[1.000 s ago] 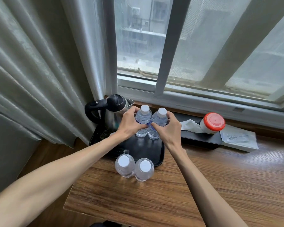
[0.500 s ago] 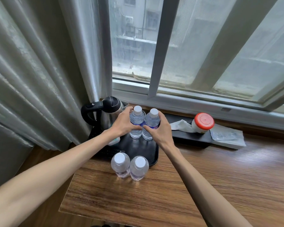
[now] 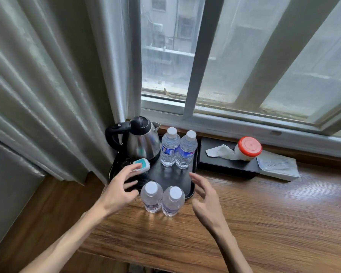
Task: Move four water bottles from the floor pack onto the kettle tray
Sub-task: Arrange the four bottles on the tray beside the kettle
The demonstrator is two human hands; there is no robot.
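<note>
Two clear water bottles with white caps stand upright side by side at the back of the black kettle tray point(image 3: 192, 174): the left one point(image 3: 169, 147) beside the steel kettle point(image 3: 141, 142), the right one point(image 3: 187, 150) touching it. Two more capped bottles stand on the wooden table at the tray's front edge, one on the left point(image 3: 151, 196) and one on the right point(image 3: 173, 200). My left hand point(image 3: 119, 191) hovers open just left of this front pair. My right hand point(image 3: 206, 198) hovers open just right of it. Neither hand touches a bottle. The floor pack is out of view.
A small white and teal device point(image 3: 142, 166) lies on the tray by the kettle base. A black tissue box point(image 3: 224, 164) with a red-lidded jar point(image 3: 248, 147) sits to the right, with a paper packet point(image 3: 278, 167) beyond. Curtains point(image 3: 47, 95) hang at the left; the window sill runs behind.
Both hands let go of the two back bottles and drew back toward me, now open on either side of the front pair. The camera view shifted.
</note>
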